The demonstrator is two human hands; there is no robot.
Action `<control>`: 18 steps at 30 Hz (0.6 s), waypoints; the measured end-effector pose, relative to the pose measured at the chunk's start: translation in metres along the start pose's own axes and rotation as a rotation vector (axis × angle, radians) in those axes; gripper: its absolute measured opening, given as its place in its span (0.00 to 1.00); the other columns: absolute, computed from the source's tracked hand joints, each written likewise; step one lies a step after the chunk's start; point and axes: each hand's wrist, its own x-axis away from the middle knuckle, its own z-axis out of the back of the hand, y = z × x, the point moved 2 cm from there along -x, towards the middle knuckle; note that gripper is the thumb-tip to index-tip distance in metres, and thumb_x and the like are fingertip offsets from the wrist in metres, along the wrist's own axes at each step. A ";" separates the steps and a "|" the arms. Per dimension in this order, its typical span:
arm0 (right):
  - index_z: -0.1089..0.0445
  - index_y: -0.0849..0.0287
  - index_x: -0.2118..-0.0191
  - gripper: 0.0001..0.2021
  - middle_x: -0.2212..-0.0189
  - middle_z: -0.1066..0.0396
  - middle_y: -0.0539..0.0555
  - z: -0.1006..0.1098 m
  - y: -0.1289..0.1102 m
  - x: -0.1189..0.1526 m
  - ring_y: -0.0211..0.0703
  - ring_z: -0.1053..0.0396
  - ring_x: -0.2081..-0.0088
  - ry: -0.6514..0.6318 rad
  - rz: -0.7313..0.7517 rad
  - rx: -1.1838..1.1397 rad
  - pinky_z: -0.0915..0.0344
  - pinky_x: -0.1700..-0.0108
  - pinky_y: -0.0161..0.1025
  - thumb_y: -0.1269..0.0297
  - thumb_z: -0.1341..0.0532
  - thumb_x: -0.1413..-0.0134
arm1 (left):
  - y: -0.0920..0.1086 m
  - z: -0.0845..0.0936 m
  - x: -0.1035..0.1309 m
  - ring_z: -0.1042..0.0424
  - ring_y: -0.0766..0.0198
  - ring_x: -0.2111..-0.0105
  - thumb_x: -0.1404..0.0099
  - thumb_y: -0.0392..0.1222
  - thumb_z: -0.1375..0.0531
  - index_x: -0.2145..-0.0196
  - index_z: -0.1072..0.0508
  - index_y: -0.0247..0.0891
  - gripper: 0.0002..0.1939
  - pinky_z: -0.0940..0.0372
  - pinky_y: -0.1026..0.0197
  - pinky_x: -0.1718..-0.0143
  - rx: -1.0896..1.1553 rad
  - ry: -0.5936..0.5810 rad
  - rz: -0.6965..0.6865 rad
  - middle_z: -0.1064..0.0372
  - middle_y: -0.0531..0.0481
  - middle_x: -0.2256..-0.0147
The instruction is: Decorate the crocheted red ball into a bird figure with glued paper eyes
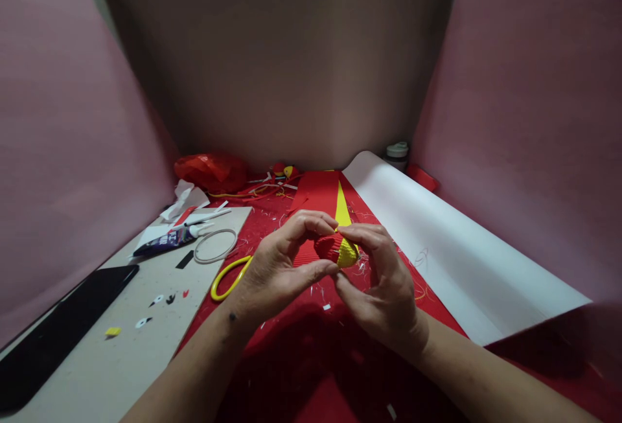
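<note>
Between my two hands is a small rounded piece of ribbed paper [346, 252], red on its left part and yellow on its right. My left hand [286, 264] pinches its left side, thumb below and fingers above. On the other side, my right hand [378, 275] holds it by the top and bottom edges with thumb and fingers. The piece is held above a red cloth [311, 345]. Behind it lie red ribbed sheets [315, 191] and a yellow strip [343, 206]. A yellow loop handle [228, 278] shows beside my left wrist.
On the left, a pale board [170, 339] carries a black slab [63, 332], a glue tube [170, 240], a clear ring [214, 246] and paper bits. A red bag [211, 171] sits behind. White sheeting [451, 248] and a lidded bottle [397, 154] are right.
</note>
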 end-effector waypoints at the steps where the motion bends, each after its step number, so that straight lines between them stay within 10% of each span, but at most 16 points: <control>1: 0.40 0.53 0.46 0.28 0.55 0.34 0.56 0.000 0.000 0.000 0.51 0.34 0.53 -0.001 0.003 -0.002 0.32 0.52 0.53 0.80 0.41 0.53 | 0.000 0.000 0.000 0.34 0.63 0.59 0.42 0.35 0.35 0.59 0.31 0.38 0.13 0.36 0.58 0.54 0.003 0.000 0.001 0.35 0.46 0.57; 18: 0.37 0.53 0.52 0.21 0.59 0.34 0.54 -0.004 0.011 0.002 0.46 0.31 0.58 -0.014 -0.225 -0.174 0.29 0.55 0.48 0.75 0.38 0.52 | -0.002 0.000 0.000 0.32 0.60 0.59 0.42 0.40 0.34 0.58 0.30 0.37 0.15 0.35 0.55 0.55 -0.027 0.014 0.112 0.33 0.45 0.58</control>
